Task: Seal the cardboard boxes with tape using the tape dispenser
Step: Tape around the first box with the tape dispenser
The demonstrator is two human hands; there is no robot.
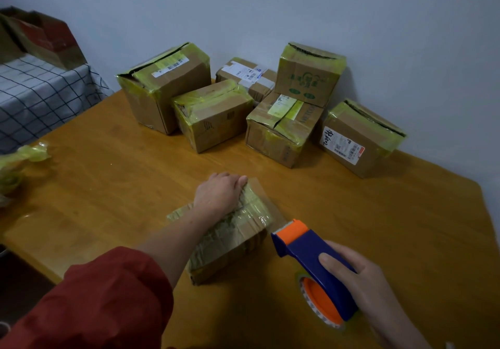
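- The small box (232, 237) lies on the table (121, 186), its long axis running from 7 to 1 o'clock.
- My left hand (217, 194) curls over its far end.
- My right hand (359, 275) grips the tape dispenser (311, 256) at the box's 4 o'clock, its cutter end just beside the box.

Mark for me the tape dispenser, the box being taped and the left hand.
tape dispenser (303, 251): head view, blue body.
box being taped (230, 240): head view, taped top face.
left hand (219, 193): head view, back of the hand.
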